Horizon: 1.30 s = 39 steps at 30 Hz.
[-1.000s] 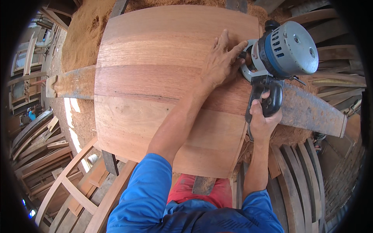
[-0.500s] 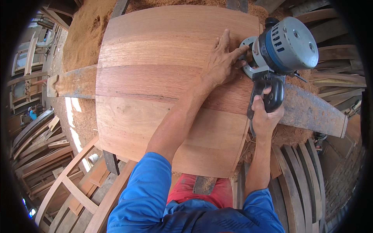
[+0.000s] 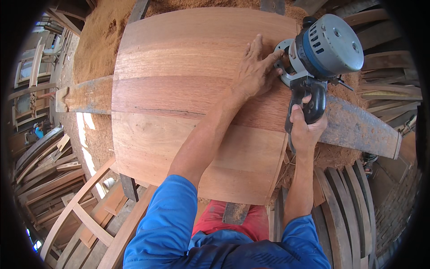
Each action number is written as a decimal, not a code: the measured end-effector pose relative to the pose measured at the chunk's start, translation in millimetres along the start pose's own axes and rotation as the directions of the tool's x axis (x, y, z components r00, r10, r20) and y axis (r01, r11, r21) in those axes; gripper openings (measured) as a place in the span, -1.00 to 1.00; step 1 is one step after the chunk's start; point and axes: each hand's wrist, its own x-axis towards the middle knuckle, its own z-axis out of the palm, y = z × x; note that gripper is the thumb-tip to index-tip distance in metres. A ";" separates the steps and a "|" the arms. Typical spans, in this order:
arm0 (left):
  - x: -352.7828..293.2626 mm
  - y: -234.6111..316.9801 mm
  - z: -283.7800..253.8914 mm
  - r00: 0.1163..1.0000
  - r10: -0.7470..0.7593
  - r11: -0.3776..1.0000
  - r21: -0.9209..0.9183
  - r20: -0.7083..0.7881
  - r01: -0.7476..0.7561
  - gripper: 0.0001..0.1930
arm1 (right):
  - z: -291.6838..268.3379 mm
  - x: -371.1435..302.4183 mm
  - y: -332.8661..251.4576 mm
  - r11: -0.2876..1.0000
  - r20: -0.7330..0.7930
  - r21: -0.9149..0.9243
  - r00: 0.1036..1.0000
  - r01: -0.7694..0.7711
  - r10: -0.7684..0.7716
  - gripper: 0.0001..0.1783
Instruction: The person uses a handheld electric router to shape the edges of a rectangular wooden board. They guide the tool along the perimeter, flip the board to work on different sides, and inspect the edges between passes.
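A curved wooden panel (image 3: 161,134) made of several joined boards lies in front of me. At its right edge sits a handheld router (image 3: 331,49) with a grey motor housing, a blue ring and a black handle. My right hand (image 3: 307,127) is wrapped round that handle from below. Palm down on the panel rests my left hand (image 3: 255,74), its fingers spread. Two outstretched fingers lie on the wood, while the index finger and thumb touch the router's base. The cutter is hidden behind the base and fingers.
A worn plank (image 3: 360,127) supports the panel from beneath and sticks out on both sides. Sawdust (image 3: 96,54) is heaped at the far left. Curved wooden pieces (image 3: 342,210) are stacked at right; a curved frame (image 3: 85,193) stands at near left. Another person (image 3: 39,131) is far left.
The router and my right hand have shifted slightly left and away from me along the panel's edge. My left hand stays in nearly the same place.
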 end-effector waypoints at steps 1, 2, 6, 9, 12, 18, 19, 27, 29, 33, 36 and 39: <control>-0.3 0.5 -0.5 1.000 -0.010 1.000 -0.027 -0.016 0.009 -0.42 | -0.8 -1.2 -0.1 1.000 -0.002 -0.002 1.000 -0.004 0.004 -0.74; 0.1 1.4 -1.3 0.999 -0.023 0.999 -0.050 -0.027 0.021 -0.42 | -1.6 -2.1 -0.8 1.000 -0.003 -0.005 1.000 -0.007 0.007 -0.74; 1.8 2.0 -1.6 0.996 -0.073 0.993 -0.099 -0.052 0.068 -0.42 | -5.4 -18.3 -3.0 0.999 -0.001 -0.048 1.000 0.007 -0.007 -0.73; 2.2 0.8 -3.1 0.994 -0.101 0.988 -0.126 -0.044 0.095 -0.42 | -12.0 -45.9 -9.2 0.997 -0.013 -0.028 0.997 -0.076 0.075 -0.72; 0.8 -1.2 -5.7 0.993 -0.104 0.983 -0.159 -0.047 0.096 -0.42 | -21.2 -84.6 -8.1 0.990 -0.036 -0.066 0.992 -0.125 0.123 -0.70; 0.6 6.7 -9.2 0.986 -0.155 0.963 -0.230 -0.062 0.136 -0.40 | -39.6 -144.1 3.9 0.988 -0.072 -0.117 0.993 -0.099 0.091 -0.72; 0.8 7.2 -9.4 0.985 -0.163 0.962 -0.229 -0.054 0.146 -0.39 | -38.9 -142.9 3.4 0.988 -0.070 -0.116 0.993 -0.104 0.096 -0.72; -1.4 7.4 -11.2 0.995 -0.095 0.987 -0.128 0.001 0.095 -0.35 | -15.9 -76.6 -12.1 0.994 -0.041 -0.052 0.995 -0.095 0.093 -0.74; -1.5 8.6 -10.9 0.997 -0.058 0.997 -0.042 0.043 0.060 -0.36 | -12.9 -57.8 -5.5 0.998 -0.035 -0.059 0.999 -0.038 0.036 -0.74; -1.3 7.1 -6.8 0.997 -0.026 0.999 0.049 0.066 0.023 -0.39 | -6.7 -26.5 -0.4 0.999 -0.017 -0.050 1.000 0.009 -0.010 -0.73; -0.7 6.7 -2.7 0.998 -0.031 0.996 0.089 0.051 0.026 -0.39 | 0.0 -8.9 -4.1 0.999 -0.019 -0.034 1.000 0.016 -0.016 -0.73; -0.2 6.7 0.7 0.999 -0.022 0.993 0.118 0.047 0.016 -0.37 | 4.2 -0.6 -9.6 1.000 -0.021 -0.025 1.000 0.014 -0.014 -0.75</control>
